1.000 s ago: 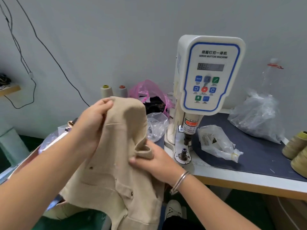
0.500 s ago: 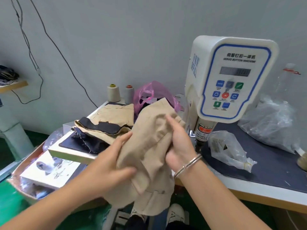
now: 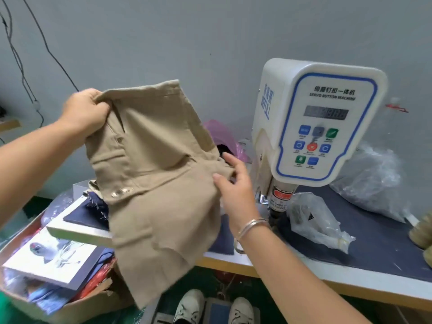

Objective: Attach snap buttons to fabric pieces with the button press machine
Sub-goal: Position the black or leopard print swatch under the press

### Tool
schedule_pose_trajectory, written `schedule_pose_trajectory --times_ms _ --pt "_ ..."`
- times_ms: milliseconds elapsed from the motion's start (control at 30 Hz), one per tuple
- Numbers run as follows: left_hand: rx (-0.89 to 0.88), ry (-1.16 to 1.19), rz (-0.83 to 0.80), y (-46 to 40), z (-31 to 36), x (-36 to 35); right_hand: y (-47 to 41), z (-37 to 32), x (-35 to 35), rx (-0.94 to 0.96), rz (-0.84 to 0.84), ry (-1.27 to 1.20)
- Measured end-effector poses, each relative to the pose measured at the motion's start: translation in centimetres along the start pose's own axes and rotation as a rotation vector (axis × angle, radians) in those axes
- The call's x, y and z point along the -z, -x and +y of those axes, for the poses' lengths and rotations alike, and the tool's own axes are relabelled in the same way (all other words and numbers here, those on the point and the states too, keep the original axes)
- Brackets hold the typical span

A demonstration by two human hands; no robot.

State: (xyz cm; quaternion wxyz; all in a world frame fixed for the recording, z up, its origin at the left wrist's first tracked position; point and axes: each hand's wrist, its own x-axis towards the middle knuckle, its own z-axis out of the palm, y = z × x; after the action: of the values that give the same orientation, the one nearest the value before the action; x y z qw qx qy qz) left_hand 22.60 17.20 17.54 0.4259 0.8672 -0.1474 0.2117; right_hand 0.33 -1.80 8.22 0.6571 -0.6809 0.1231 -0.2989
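Nearest the camera, two pale shoes (image 3: 189,306) stood on the floor below the tan fabric piece (image 3: 159,183), with a dark pedal (image 3: 218,311) between them. To the fabric's lower left a cardboard box (image 3: 70,307) held mixed cloth and a printed sheet. The fabric itself hung in the air in front of the counter (image 3: 327,274), its lower edge dangling past the counter's front edge.

The left hand (image 3: 85,111) was clenched on the fabric's upper left corner, bunching the cloth in a closed grip. The right hand (image 3: 233,183), a metal bracelet (image 3: 251,224) at its wrist, met the fabric's right edge with fingers loosely spread; the thumb lay on the cloth, though whether it actually pinched the edge was hard to tell. Two metal snap buttons (image 3: 120,191) sat side by side on the fabric's lower left part.

Just right of the fabric stood the white button press machine (image 3: 322,120), its panel of coloured keys facing the camera. Right of its base lay a clear plastic bag (image 3: 315,223) on the counter's dark mat, and a larger clear bag (image 3: 371,181) lay further right. Behind the fabric, a pink bag (image 3: 224,134) showed against the grey wall.
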Motion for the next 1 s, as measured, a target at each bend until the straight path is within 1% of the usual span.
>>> schedule_pose_trajectory --times_ms 33,67,133,200,267,300,333,367,400,433,500,533,567,600,633,700,800,867,933,1000 --pt "0.001 -0.132 0.020 -1.1 -0.7 -0.5 -0.7 0.8 -0.6 -0.032 -0.098 0.153" --pt "-0.004 -0.237 -0.009 -1.6 -1.4 -1.2 -1.2 1.9 -1.2 -0.086 -0.213 0.317" --pt "-0.051 -0.364 -0.184 -1.0 -3.4 -3.3 -0.8 4.8 -2.0 -0.198 -0.447 0.584" --pt "-0.112 -0.451 -0.409 1.5 -5.4 -5.9 0.8 7.8 -2.2 -0.222 -0.620 0.807" --pt "-0.165 -0.483 -0.591 4.9 -6.9 -8.4 2.2 10.2 -2.0 -0.144 -0.690 1.060" --pt "-0.195 -0.479 -0.641 6.5 -7.3 -9.4 2.7 11.0 -1.8 -0.092 -0.691 1.144" --pt "-0.227 -0.475 -0.648 7.9 -7.6 -10.3 2.9 11.5 -1.8 -0.056 -0.683 1.170" --pt "-0.247 -0.475 -0.608 9.1 -7.9 -11.0 2.9 11.7 -1.7 -0.036 -0.667 1.138" --pt "-0.248 -0.464 -0.523 10.1 -8.0 -11.6 2.5 11.8 -1.7 -0.040 -0.624 1.052" --pt "-0.231 -0.428 -0.409 11.2 -8.0 -12.1 2.0 11.7 -1.6 -0.057 -0.534 0.924" --pt "-0.190 -0.354 -0.212 13.5 -7.8 -13.0 0.5 11.4 -1.1 -0.071 -0.272 0.675" --pt "-0.191 -0.355 -0.160 14.8 -7.6 -13.5 -0.4 11.3 -0.8 -0.060 -0.145 0.604" --pt "-0.201 -0.380 -0.129 16.2 -7.5 -14.1 -1.2 11.2 -0.4 -0.054 -0.054 0.578" --pt "-0.209 -0.408 -0.106 17.2 -7.5 -14.6 -2.1 11.3 -0.2 -0.050 -0.010 0.594" --pt "-0.201 -0.425 -0.089 17.8 -7.5 -14.9 -3.0 11.5 0.0 -0.045 -0.005 0.644" --pt "-0.173 -0.437 -0.067 18.0 -7.6 -15.2 -4.6 12.0 0.3 -0.032 -0.069 0.819" --pt "-0.179 -0.452 -0.020 17.7 -8.0 -15.5 -6.8 12.7 0.7 0.001 -0.201 1.200" --pt "-0.188 -0.450 -0.008 17.8 -8.1 -15.7 -7.9 12.8 0.7 0.037 -0.252 1.409" --pt "-0.188 -0.445 -0.002 17.8 -8.1 -15.7 -8.6 12.9 0.4 0.078 -0.274 1.527" --pt "-0.183 -0.439 -0.007 17.8 -8.3 -15.7 -9.1 13.2 0.2 0.108 -0.272 1.581"
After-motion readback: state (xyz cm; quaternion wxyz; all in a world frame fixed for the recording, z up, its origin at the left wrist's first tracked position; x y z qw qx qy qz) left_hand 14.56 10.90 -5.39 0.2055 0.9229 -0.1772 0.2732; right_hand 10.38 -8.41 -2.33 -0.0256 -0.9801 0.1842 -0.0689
